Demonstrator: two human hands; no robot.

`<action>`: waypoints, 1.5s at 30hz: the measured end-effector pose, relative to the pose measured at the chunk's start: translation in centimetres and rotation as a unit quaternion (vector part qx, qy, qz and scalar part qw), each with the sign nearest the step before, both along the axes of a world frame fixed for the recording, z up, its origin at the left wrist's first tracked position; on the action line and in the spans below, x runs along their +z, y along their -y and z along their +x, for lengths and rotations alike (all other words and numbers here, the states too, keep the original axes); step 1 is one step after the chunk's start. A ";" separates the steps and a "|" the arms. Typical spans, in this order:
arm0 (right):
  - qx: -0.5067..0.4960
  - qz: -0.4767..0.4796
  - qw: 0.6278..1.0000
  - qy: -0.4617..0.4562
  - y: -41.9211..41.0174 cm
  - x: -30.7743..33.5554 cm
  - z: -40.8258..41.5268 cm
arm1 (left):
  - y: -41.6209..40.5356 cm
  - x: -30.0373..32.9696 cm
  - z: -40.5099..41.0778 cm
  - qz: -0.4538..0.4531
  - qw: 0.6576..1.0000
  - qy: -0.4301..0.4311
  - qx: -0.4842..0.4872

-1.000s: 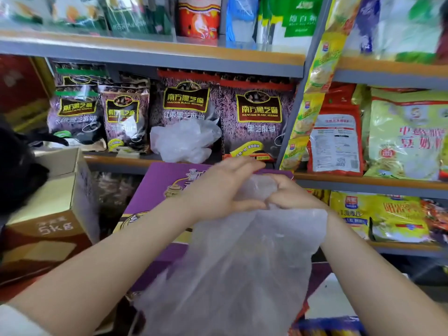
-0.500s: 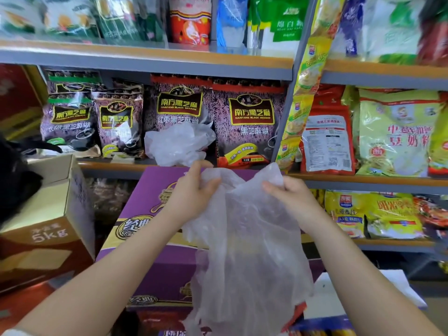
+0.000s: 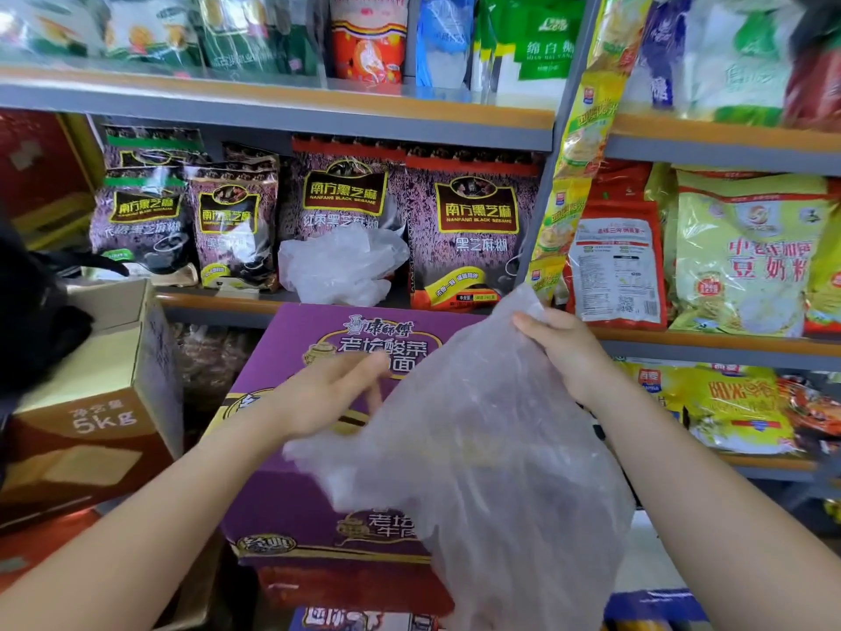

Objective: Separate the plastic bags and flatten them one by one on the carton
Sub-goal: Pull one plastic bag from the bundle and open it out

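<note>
Since half a second ago your left hand (image 3: pixel 327 396) has let go of the plastic bag (image 3: pixel 482 453) and dropped lower, over the top of the purple carton (image 3: pixel 291 507); the bag, which both hands pinched at its upper corners, now hangs from your right hand (image 3: pixel 562 350) alone; the view has also dipped a little, so more of the carton's top shows.

Your right hand grips the bag's upper corner, thumb and fingers curled round the film, above the carton's far right corner; the bag drapes down from there across the right part of the carton and over its front face, loose and wrinkled, not lying flat; whether its lower part touches the carton you cannot tell.

Your left hand is blurred; its fingers look stretched out and relaxed, holding nothing, just left of the hanging bag and above the carton's middle; the bag's edge lies close to it, though contact cannot be told.

Beyond the carton's far edge, on the shelf (image 3: pixel 214 302), a crumpled bundle of plastic bags (image 3: pixel 341 264) rests against dark sesame packets (image 3: pixel 473 230); left of the carton stands a brown box (image 3: pixel 86 403) marked 5kg.
</note>
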State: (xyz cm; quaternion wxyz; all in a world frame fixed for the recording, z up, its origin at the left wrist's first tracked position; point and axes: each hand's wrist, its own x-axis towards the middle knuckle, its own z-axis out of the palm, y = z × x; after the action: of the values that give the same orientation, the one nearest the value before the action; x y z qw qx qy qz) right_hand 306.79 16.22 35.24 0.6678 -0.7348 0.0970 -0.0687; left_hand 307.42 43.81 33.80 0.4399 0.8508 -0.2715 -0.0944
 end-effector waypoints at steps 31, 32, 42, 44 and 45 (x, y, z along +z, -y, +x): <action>0.260 -0.210 0.936 0.108 -4.2 3.1 -2.8 | 6.2 2.4 -2.8 0.049 0.947 0.314 0.045; 0.245 -0.172 0.951 0.079 -4.0 3.4 -2.8 | 6.2 1.9 -2.5 0.040 0.944 0.324 0.043; 0.196 -0.053 0.970 -0.130 -2.0 2.4 -3.5 | 2.8 -0.5 -0.6 -0.049 0.936 0.330 0.112; 0.198 -0.006 0.972 -0.127 -3.1 2.5 -3.3 | 3.3 -0.6 -0.8 -0.056 0.936 0.326 0.118; 0.193 0.011 0.975 -0.112 -3.4 2.7 -3.1 | 3.3 -0.7 -0.8 -0.056 0.935 0.327 0.122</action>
State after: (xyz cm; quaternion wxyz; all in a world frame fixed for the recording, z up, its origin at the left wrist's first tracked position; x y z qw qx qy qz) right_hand 303.67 19.63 37.94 0.6616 -0.7352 0.0285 0.1449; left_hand 306.62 40.52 33.09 0.3820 0.8351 -0.2997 0.2586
